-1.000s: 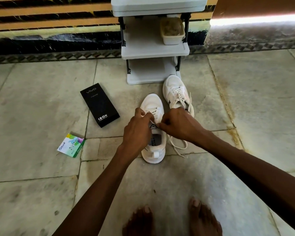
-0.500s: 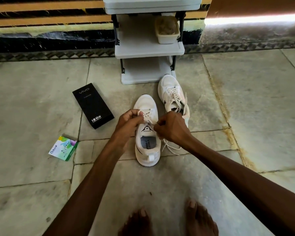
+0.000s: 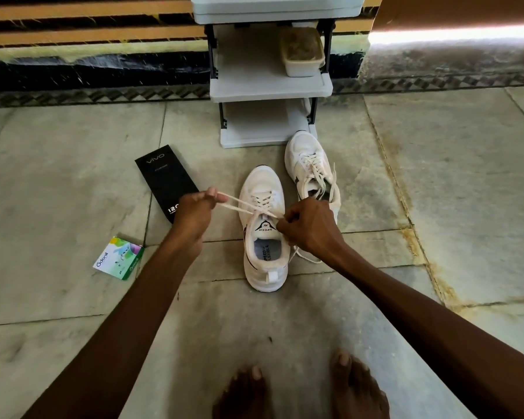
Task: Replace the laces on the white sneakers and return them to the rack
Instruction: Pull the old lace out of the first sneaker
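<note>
Setting: a home, floor space along a wall (image 3: 88, 28). Evidence: worn stone-slab floor (image 3: 58, 164), joints stained; low grey plastic shoe rack (image 3: 270, 89) (a tub (image 3: 302, 52) on its middle shelf) against a wall with patterned skirting band (image 3: 103, 96); white sneakers (image 3: 260, 179) before it; bare feet (image 3: 357, 385); household oddments on the floor: phone box (image 3: 161, 176), Odonil packet (image 3: 118, 258).

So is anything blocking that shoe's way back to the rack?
Nothing directly. Bare floor lies between the near sneaker and the rack. The other sneaker sits off to the right by the rack's front corner, and a tub takes the middle shelf's right side.
</note>
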`<act>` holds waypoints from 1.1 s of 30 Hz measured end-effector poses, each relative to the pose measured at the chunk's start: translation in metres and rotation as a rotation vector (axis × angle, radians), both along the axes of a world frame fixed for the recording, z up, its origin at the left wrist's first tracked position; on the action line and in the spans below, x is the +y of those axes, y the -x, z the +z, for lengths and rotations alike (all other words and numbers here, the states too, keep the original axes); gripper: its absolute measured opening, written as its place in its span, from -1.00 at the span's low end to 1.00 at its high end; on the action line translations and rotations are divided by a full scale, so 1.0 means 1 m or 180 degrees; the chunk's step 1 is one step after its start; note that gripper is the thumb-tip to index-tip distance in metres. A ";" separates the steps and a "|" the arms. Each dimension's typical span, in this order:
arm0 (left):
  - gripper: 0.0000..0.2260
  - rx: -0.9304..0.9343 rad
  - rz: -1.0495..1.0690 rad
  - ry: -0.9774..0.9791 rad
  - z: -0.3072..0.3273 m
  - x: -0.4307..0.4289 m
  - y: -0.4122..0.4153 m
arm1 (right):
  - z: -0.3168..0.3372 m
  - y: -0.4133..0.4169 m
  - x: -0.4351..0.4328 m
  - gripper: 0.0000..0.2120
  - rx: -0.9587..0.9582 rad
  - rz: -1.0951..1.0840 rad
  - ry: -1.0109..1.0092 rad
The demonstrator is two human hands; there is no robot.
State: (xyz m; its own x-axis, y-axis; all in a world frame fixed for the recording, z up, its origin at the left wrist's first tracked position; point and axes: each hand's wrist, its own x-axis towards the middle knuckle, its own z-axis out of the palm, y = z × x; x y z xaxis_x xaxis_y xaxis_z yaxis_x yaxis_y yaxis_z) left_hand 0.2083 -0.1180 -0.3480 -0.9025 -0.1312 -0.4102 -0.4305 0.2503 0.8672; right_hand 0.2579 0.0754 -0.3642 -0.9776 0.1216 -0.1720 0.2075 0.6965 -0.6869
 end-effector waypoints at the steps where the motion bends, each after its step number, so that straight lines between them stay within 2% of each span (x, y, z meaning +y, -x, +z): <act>1: -0.70 -0.0060 -0.0202 0.0198 -0.002 -0.003 -0.002 | 0.000 0.000 -0.001 -0.78 -0.0010 -0.0001 0.0009; 3: -0.74 0.0257 -0.0595 0.0823 -0.009 -0.006 -0.003 | 0.000 0.000 0.001 -0.79 -0.0036 -0.0033 0.0071; 5: -0.84 0.0916 -0.0858 0.1341 -0.010 -0.006 -0.002 | 0.000 0.001 0.003 -0.79 -0.0037 -0.0066 0.0117; 7: -0.90 0.1480 -0.1112 0.1622 -0.007 0.000 -0.002 | -0.001 0.001 0.004 -0.78 -0.0081 -0.0062 0.0154; 9: -0.89 0.1745 -0.1449 0.1776 -0.002 0.014 -0.005 | 0.000 0.001 0.002 -0.78 -0.0109 -0.0054 0.0182; 13: -0.82 0.1838 -0.1979 0.2425 -0.013 0.035 -0.013 | 0.002 0.000 0.001 -0.75 -0.0097 -0.0021 0.0200; 16: -0.76 0.1844 -0.2070 0.2765 -0.018 0.042 -0.014 | 0.003 0.000 0.002 -0.71 -0.0099 -0.0010 0.0245; 23: -0.77 0.2169 -0.2267 0.3417 -0.012 0.050 -0.020 | 0.003 0.000 0.001 -0.67 -0.0050 0.0015 0.0234; 27: -0.88 0.2565 -0.1793 0.3268 -0.001 0.038 -0.014 | 0.003 0.000 0.005 -0.70 -0.0113 0.0046 0.0307; 30: -0.87 0.2757 -0.0612 0.3095 0.011 0.017 0.012 | 0.001 0.001 0.007 -0.76 -0.0206 -0.0048 0.0414; 33: -0.89 0.2181 0.0353 0.2306 0.022 0.000 0.025 | -0.001 0.000 0.007 -0.79 -0.0281 -0.0137 0.0431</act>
